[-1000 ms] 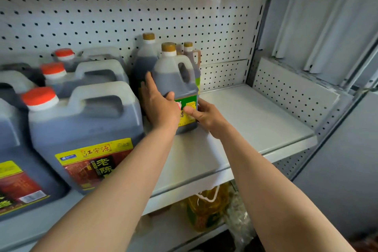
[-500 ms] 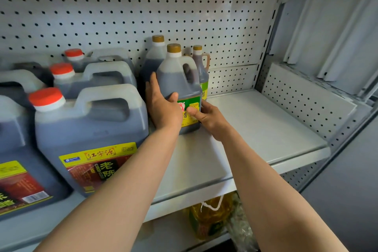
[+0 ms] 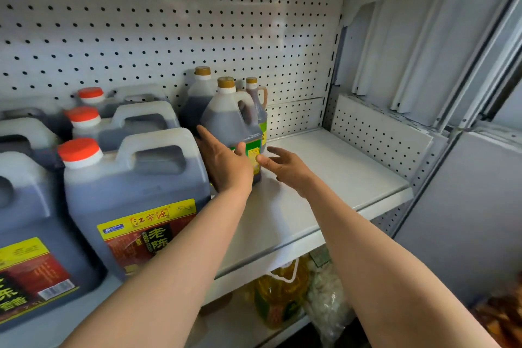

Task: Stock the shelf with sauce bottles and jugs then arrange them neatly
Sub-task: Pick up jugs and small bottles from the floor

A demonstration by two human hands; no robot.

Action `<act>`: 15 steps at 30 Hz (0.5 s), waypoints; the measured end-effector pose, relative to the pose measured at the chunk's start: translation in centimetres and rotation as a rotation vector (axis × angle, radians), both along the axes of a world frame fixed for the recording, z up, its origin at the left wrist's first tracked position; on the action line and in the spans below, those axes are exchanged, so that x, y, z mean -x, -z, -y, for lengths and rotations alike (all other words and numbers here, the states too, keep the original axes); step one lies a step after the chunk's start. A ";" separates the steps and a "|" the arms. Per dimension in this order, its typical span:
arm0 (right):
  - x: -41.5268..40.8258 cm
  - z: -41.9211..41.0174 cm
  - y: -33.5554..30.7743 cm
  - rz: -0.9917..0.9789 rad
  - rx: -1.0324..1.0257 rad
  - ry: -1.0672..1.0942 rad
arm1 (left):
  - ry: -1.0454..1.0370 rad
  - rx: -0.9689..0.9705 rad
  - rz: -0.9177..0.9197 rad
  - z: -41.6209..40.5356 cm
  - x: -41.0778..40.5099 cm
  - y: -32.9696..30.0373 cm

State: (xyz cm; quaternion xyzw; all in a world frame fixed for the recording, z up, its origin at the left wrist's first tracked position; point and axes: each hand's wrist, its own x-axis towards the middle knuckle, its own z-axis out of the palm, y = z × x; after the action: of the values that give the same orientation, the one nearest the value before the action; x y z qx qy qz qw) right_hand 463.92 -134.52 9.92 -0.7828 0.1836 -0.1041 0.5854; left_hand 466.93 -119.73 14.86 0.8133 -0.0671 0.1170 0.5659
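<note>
While both forearms are reaching in over the shelf edge, two hands are flanking a gold-capped sauce jug standing upright on the white shelf.

Nearest the camera, a big red-capped jug with a yellow label is standing at the front left, with more red-capped jugs lining up behind it. Farther in, the left hand is lying against the gold-capped jug's left side with fingers straight and held together, thumb out toward the label. Just right of the jug, the right hand is hovering with fingers loosely spread, gripping nothing; whether its thumb tip is touching the label is unclear. Behind this jug, two more gold-capped bottles are standing against the pegboard back panel.
</note>
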 end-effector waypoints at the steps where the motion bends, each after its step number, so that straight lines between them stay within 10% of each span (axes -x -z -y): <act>1: 1.1 -0.1 -0.1 -0.023 0.026 0.051 | 0.026 -0.008 0.009 -0.2 0.7 0.0; 15: 21.5 -12.5 -0.4 -0.246 0.281 0.647 | 0.760 -0.182 -0.097 -9.2 10.3 6.0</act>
State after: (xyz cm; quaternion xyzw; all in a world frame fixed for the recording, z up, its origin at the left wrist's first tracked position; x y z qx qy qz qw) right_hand 442.37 -122.04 10.37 -0.7636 0.4746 -0.2130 0.3826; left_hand 456.62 -110.56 8.91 0.7819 -0.3468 -0.1460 0.4970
